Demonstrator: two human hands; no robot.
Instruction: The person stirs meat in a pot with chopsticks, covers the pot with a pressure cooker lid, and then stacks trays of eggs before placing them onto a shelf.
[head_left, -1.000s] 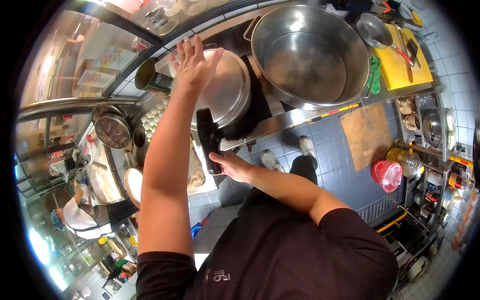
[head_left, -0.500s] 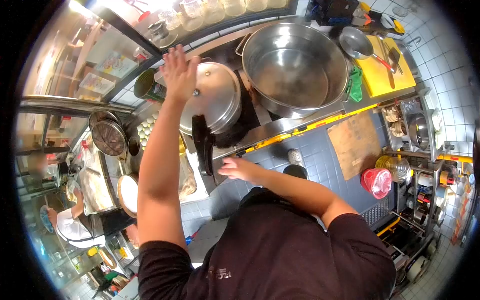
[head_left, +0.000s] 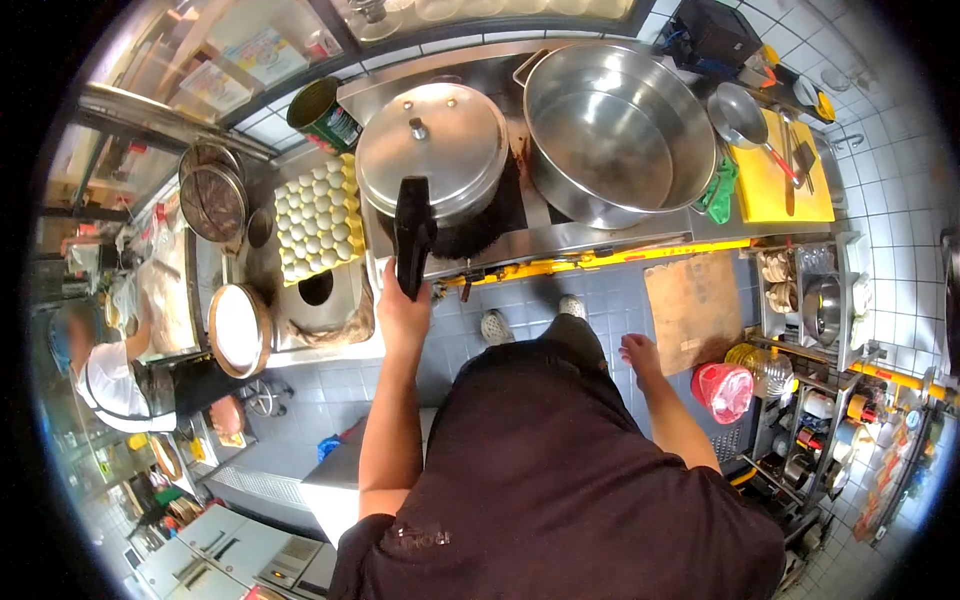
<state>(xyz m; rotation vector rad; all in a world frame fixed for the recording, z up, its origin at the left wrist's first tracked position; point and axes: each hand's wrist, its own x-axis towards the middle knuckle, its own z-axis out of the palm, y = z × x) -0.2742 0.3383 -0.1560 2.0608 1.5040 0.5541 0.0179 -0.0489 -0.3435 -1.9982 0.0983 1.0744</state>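
A large lidded metal pot (head_left: pixel 430 150) stands on the stove, its long black handle (head_left: pixel 412 235) pointing toward my body. My left hand (head_left: pixel 404 312) is closed round the near end of that handle. Out over the floor, away from the counter, hangs my right hand (head_left: pixel 638 354), its fingers loosely bent and apart, with nothing visible in them. The lid is on the pot, with a small knob on top. To its right is a big open steel pot (head_left: pixel 620 135) with liquid inside.
Trays of eggs (head_left: pixel 320 220) and a green can (head_left: pixel 325 115) lie left of the lidded pot. A yellow board (head_left: pixel 785 180) with utensils is at the right. A red bucket (head_left: pixel 722 391) stands on the floor. One co-worker (head_left: pixel 120 385) is at far left.
My left hand has come down from above the lid and taken hold of the black handle. My right hand has moved away from the handle to the right. The view has shifted.
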